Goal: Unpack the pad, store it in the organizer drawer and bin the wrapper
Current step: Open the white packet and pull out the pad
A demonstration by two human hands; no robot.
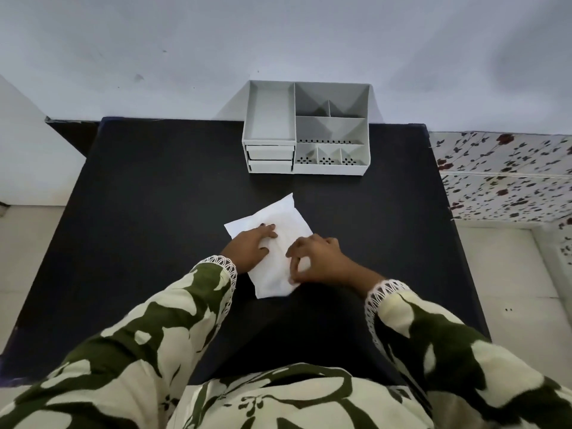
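A white wrapped pad [280,222] lies flat and slanted on the black table [154,212], near its middle. My left hand [249,246] rests palm down on the pad's left half, fingers spread over it. My right hand [318,260] sits on the pad's lower right edge, thumb and fingers pinching the wrapper there. A grey organizer [306,128] stands at the table's far edge, with two shut drawers [270,158] at its lower left front.
The organizer's open compartments on top hold nothing. A floral cloth [507,178] covers a surface to the right of the table. A pale wall stands behind. No bin is in view.
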